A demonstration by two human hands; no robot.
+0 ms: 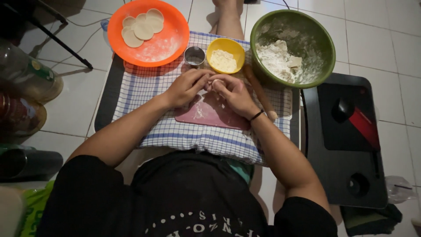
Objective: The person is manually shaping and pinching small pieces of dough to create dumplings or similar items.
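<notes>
My left hand (186,87) and my right hand (234,94) meet over a pink cutting board (210,116), fingers pinched together on a small pale piece of dough (215,82). The board lies on a blue-checked cloth (144,87). Just beyond my hands stand a small metal cup (194,56) and a yellow bowl (225,55) holding a pale filling. A wooden rolling pin (259,91) lies to the right of my right hand. An orange plate (148,31) at the far left carries several flat round dough wrappers (142,27).
A green bowl (293,47) with floury dough sits at the far right. A black stove (346,140) with a red-handled tool rests on the tiled floor to the right. Bottles and jars (26,87) stand at the left.
</notes>
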